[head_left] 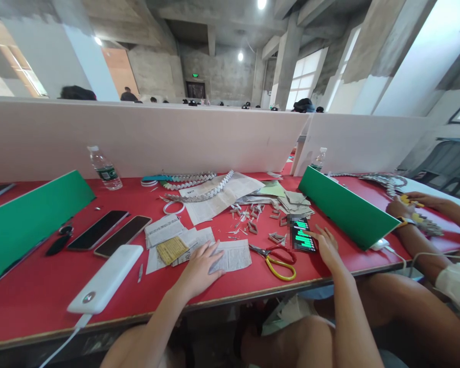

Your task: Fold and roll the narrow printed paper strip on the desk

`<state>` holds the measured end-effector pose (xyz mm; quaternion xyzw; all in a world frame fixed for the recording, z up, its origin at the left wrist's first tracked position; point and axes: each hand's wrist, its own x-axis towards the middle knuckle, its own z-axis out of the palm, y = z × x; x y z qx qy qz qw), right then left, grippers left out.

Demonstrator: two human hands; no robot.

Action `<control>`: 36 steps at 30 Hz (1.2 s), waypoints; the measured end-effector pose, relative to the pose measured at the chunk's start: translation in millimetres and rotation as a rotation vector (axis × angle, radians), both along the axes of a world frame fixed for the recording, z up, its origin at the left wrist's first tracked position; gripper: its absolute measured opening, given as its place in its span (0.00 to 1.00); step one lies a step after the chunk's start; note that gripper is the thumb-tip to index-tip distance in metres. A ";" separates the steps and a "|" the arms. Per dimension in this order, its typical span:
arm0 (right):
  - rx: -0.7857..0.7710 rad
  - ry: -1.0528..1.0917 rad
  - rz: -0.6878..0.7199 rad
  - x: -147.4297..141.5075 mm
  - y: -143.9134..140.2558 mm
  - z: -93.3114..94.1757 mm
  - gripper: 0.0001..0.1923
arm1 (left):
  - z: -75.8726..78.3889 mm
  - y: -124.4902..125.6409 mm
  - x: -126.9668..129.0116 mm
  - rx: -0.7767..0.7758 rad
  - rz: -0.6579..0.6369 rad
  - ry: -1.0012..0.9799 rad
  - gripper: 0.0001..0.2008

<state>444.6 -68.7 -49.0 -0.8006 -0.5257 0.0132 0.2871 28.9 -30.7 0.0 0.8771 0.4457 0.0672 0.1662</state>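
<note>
My left hand (199, 270) lies flat, fingers spread, on printed paper sheets (235, 254) near the front edge of the red table (42, 296). My right hand (325, 246) rests beside a lit phone (302, 236), with a finger touching its screen. Red-and-yellow scissors (276, 257) lie between the two hands. Small folded paper pieces (253, 217) are scattered behind the scissors. Chains of folded paper (199, 184) lie further back on a large newspaper sheet.
A white power bank (106, 278) with a cable, two dark phones (111, 232), a water bottle (104, 168) and a tape ring (174, 207) sit on the left. Green dividers (345, 207) stand at both sides. Another person's hands (402, 207) work at the right.
</note>
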 end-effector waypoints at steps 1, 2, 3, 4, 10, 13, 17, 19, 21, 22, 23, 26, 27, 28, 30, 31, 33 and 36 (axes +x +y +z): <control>-0.001 -0.025 -0.008 -1.5 1.1 -0.9 0.27 | -0.1 -0.1 0.3 0.001 0.000 -0.003 0.25; -0.004 -0.047 -0.022 -3.3 2.4 -1.5 0.26 | 0.0 -0.3 0.6 -0.001 0.001 -0.005 0.24; -0.011 -0.057 -0.043 -5.3 3.8 -1.7 0.25 | 0.3 -0.5 0.9 -0.005 0.001 -0.004 0.24; -0.021 -0.053 -0.070 -7.4 5.2 -1.4 0.25 | 0.8 -0.9 1.3 -0.011 0.003 -0.002 0.23; 0.077 0.027 -0.150 -15.2 8.5 11.0 0.29 | 3.4 -3.2 2.2 -0.046 0.016 0.018 0.23; 0.152 0.038 -0.184 -14.2 3.3 17.2 0.31 | 1.6 -3.3 1.6 -0.040 0.011 0.009 0.23; 0.141 0.029 -0.204 -11.5 -1.3 17.3 0.30 | -0.1 -3.1 1.3 -0.022 0.006 0.006 0.23; 0.119 0.034 -0.219 -11.0 0.1 15.7 0.28 | 0.5 -3.3 1.6 -0.023 0.011 0.011 0.23; 0.088 0.046 -0.224 -11.5 3.1 14.4 0.27 | 1.8 -3.8 1.9 -0.035 0.016 0.014 0.23; 0.077 0.049 -0.225 -12.0 4.8 14.0 0.27 | 2.6 -4.0 2.1 -0.044 0.019 0.016 0.23; 0.071 0.048 -0.225 -12.5 6.5 13.7 0.27 | 3.3 -4.3 2.3 -0.055 0.022 0.019 0.23; 0.064 0.034 -0.225 -14.2 10.7 12.5 0.28 | 4.9 -5.2 2.7 -0.073 0.026 0.030 0.23; 0.059 0.034 -0.229 -14.7 12.0 11.8 0.28 | 5.1 -5.5 2.8 -0.075 0.027 0.033 0.24; 0.050 0.038 -0.236 -15.1 13.2 11.0 0.29 | 5.2 -5.7 2.9 -0.075 0.027 0.035 0.24; 0.024 0.063 -0.253 -15.8 15.7 9.1 0.30 | 5.2 -6.1 3.0 -0.074 0.027 0.037 0.24; 0.007 0.079 -0.261 -16.0 16.8 8.0 0.30 | 5.1 -6.2 3.1 -0.074 0.027 0.039 0.24; -0.021 0.116 -0.273 -15.6 18.3 6.3 0.29 | 4.8 -6.1 3.2 -0.075 0.024 0.041 0.24; -0.004 0.155 -0.278 -13.0 17.7 5.4 0.27 | 4.0 -5.2 2.9 -0.075 0.026 0.031 0.27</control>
